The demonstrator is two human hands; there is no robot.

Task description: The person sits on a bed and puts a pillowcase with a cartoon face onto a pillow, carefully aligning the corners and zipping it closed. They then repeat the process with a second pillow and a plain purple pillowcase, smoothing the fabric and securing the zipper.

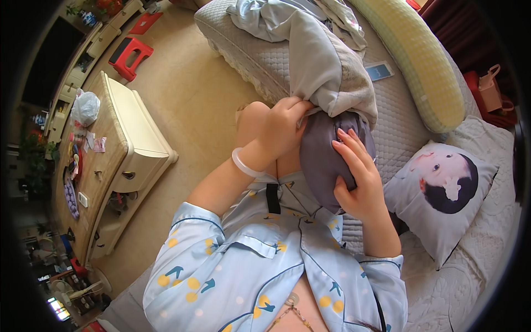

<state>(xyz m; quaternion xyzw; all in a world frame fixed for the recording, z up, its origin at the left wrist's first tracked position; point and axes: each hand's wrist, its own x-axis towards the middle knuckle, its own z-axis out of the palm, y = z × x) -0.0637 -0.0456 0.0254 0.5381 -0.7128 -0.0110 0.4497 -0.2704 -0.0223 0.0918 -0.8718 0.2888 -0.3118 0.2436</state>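
A stuffed dark purple-grey satin bundle [321, 166] rests by my lap, on the bed's edge. My right hand [359, 176] lies on it with fingers spread over the side. A light grey fabric cover [317, 62] meets the bundle's far end. The fingers of my left hand [286, 120] are closed on the cover's edge there; a pale bangle is on that wrist. Part of the edge is hidden under the fingers. Beyond the cover, a crumpled pale satin cloth [265, 18] lies on the quilted bedspread [261, 58].
A long yellow checked bolster [427, 74] and a phone [379, 71] lie on the bed. At right is a pillow with a printed face [448, 195]. To the left stand a cream cabinet [141, 124] bearing small items and a red step stool [130, 58].
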